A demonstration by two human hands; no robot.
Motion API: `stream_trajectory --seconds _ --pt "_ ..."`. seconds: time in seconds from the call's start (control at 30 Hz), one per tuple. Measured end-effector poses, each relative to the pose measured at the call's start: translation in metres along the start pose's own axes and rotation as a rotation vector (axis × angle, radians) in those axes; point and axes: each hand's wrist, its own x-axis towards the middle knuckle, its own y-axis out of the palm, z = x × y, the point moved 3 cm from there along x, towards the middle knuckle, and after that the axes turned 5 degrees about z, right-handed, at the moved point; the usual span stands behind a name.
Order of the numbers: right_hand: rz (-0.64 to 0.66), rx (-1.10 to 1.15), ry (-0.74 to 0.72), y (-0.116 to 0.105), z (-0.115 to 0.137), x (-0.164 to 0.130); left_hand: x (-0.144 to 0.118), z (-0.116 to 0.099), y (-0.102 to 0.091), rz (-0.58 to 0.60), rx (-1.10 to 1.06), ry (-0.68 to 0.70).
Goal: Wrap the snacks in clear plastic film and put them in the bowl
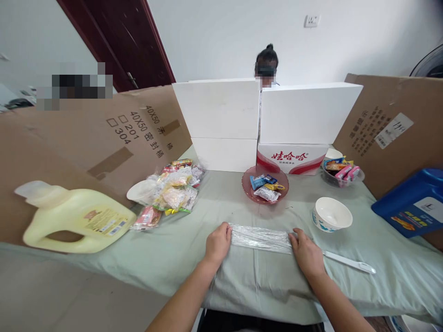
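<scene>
Left hand grips one end of a plastic wrap roll | right hand clasps the other end | roll lies flat on the table, just in front of a red snack dish | white bowl right of the dish

A table draped in a pale green cloth carries everything. At its near edge lies a roll of clear plastic wrap, stretched sideways, with a white strip-like tool just beside its right end. Farther right stands an empty white bowl. Toward the middle sits a red dish of wrapped snacks, and behind it a red-and-white carton. A clear bowl, possibly glass, holds more packets at the far right. On the left lie a heap of snack packets, a white cup and a yellow jug on its side.
</scene>
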Motion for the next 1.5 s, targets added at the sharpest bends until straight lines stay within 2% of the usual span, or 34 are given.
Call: stream_trajectory --seconds 0.13,0.23,0.33,0.4,0.47,0.53,0.63,0.7,0.77,0.87,0.93,1.03,1.07,1.2,1.33,1.5 --pt "0.040 -0.073 0.024 -0.002 0.002 0.002 0.002 -0.005 0.001 -0.008 0.081 0.023" --pt "0.050 -0.093 0.031 -0.007 0.001 0.003 0.006 -0.006 -0.011 -0.059 0.128 0.038" --pt "-0.095 -0.067 -0.097 -0.018 0.011 0.001 0.005 -0.011 -0.029 -0.230 0.151 0.068" --pt "-0.181 -0.019 -0.241 -0.021 0.030 -0.004 0.001 -0.023 -0.033 -0.282 0.093 0.182" --pt "-0.156 0.019 -0.408 -0.017 0.055 -0.010 -0.006 -0.042 -0.023 -0.190 -0.021 0.353" --pt "-0.034 0.020 -0.559 -0.008 0.079 -0.013 -0.014 -0.057 -0.005 -0.054 -0.083 0.494" --pt "0.165 -0.001 -0.607 0.007 0.089 -0.013 -0.019 -0.059 0.021 0.079 0.016 0.568" --pt "0.228 -0.015 -0.539 0.012 0.076 -0.012 -0.016 -0.045 0.030 0.128 0.113 0.547" --pt "0.228 -0.037 -0.465 0.013 0.053 -0.014 -0.011 -0.027 0.030 0.148 0.165 0.508" --pt "0.165 -0.082 -0.405 0.012 0.019 -0.025 -0.006 -0.009 0.023 0.145 0.191 0.476" --pt "0.097 -0.119 -0.422 0.011 0.003 -0.040 -0.007 -0.008 0.017 0.109 0.196 0.453" --pt "-0.045 -0.181 -0.487 0.006 -0.008 -0.067 -0.020 -0.025 0.007 0.005 0.153 0.379" --pt "-0.092 -0.199 -0.506 0.004 -0.010 -0.077 -0.027 -0.034 0.005 0.003 0.115 0.376" --pt "-0.215 -0.227 -0.559 -0.009 -0.020 -0.108 -0.052 -0.078 0.005 0.134 -0.036 0.489" --pt "-0.246 -0.140 -0.580 -0.017 -0.040 -0.126 -0.057 -0.110 0.016 0.140 -0.040 0.593" --pt "-0.268 -0.083 -0.649 -0.030 -0.052 -0.137 -0.057 -0.123 0.034 0.151 -0.023 0.713"
